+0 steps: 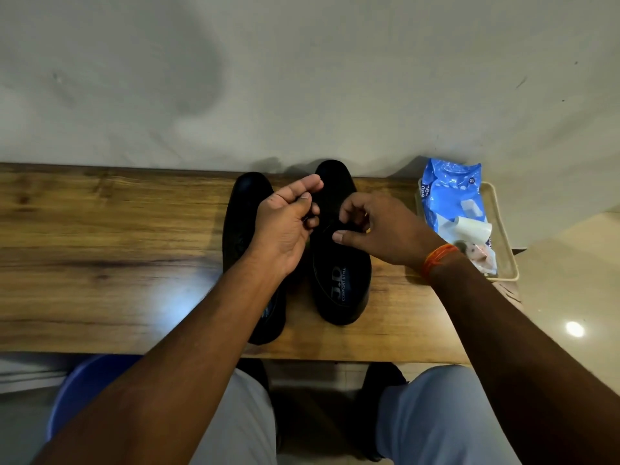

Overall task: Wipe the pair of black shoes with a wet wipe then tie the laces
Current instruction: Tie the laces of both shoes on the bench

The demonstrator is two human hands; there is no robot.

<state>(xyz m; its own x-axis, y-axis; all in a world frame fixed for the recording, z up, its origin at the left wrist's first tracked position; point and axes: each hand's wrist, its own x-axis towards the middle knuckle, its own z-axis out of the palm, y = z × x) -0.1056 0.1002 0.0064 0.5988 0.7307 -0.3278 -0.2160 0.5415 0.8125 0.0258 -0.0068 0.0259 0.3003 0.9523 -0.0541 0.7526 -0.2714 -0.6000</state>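
Lace-tying on the right-hand black leather shoe (pixel 340 263)
Left hand (pixel 285 223) and right hand (pixel 379 229) each pinch a black lace (pixel 330 224) above its tongue, tensioning for the knot

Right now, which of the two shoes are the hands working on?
The right shoe, nearer the tray: both hands pinch at its laces. The left shoe lies under the forearm.

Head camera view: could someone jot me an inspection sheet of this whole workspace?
Surface: brown wooden bench against a pale wall.
Job's things: two black leather shoes side by side, left shoe, right shoe; blue wet-wipe pack in a beige tray.
Clutter: nothing seen.
Grippers: left hand and right hand pinch at the right shoe's laces; laces hard to see.
Cables: nothing seen.
Surroundings: blue stool, tiled floor.
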